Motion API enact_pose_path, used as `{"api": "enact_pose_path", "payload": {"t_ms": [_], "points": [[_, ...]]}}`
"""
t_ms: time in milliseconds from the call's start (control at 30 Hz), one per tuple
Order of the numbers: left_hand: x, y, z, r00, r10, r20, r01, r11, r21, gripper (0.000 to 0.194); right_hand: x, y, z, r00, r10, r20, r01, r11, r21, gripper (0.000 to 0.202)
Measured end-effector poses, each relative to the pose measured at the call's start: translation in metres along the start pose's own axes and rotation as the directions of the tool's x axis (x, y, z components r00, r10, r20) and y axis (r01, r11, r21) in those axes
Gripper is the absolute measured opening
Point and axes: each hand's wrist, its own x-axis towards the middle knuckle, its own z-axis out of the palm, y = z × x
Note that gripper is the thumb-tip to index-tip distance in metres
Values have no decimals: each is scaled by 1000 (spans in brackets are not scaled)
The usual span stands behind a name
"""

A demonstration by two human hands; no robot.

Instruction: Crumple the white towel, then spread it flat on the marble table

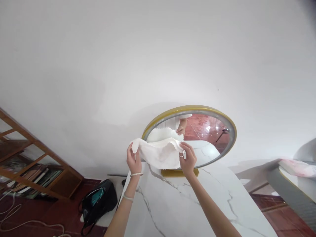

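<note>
A thin white tissue [159, 153] is stretched between my two hands, in front of a round mirror [204, 126] with a gold frame. My left hand [134, 160] pinches its left corner, and my right hand [188, 158] pinches the right edge. Between the hands the sheet sags in soft folds. It covers the lower left part of the mirror; whether it touches the glass I cannot tell. The mirror stands on a gold base [166, 173] and reflects the tissue and a hand.
Under the mirror is a white marble-patterned table [170, 207] against a white wall [123, 65]. A black bag [101, 199] and cables [32, 223] lie on the red floor at left, beside a wooden shelf [37, 164] with books. At right a pinkish plastic bag [297, 167] rests on another surface.
</note>
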Motion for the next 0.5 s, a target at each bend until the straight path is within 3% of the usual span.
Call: {"api": "enact_pose_path", "payload": {"t_ms": [133, 200, 267, 433, 500], "points": [[3, 0, 28, 991, 86, 106, -82, 996, -36, 76, 16, 12, 24, 949, -316, -5, 312, 939, -144, 49], [0, -6, 37, 989, 123, 82, -122, 992, -15, 73, 13, 27, 33, 895, -446, -17, 437, 883, -173, 67], [-3, -12, 42, 988, 150, 19, -151, 988, 17, 61, 4, 44, 39, 836, -549, 24, 545, 823, -159, 69], [-2, -20, 44, 964, 264, -30, -259, 959, 113, 41, -13, 73, 42, 737, -619, 272, 676, 691, -256, 52], [2, -20, 45, 922, 384, -55, -375, 918, 131, 24, -14, 76, 42, 726, -595, 344, 675, 713, -190, 46]]}}
